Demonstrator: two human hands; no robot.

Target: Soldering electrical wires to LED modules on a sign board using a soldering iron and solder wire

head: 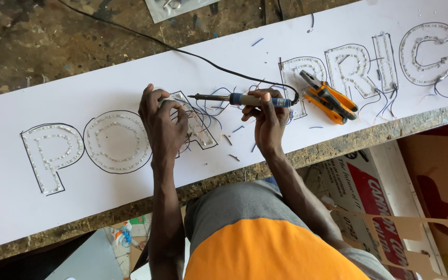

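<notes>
Soldering iron (245, 99), blue-handled, held level above the white sign board (37, 98), tip pointing toward the left hand (163, 120). Right hand (268, 118) closed around the handle, fingers curled, black cord (146, 37) trailing away across the board. Left hand pressed palm-down, fingers bent, on an outlined letter (198, 127) studded with small lights and thin wires. Orange-handled pliers (329, 97) lying just beside the right hand. Further outlined letters (115, 142) along the board. Rough, paint-stained worktop (53, 31) beneath.
</notes>
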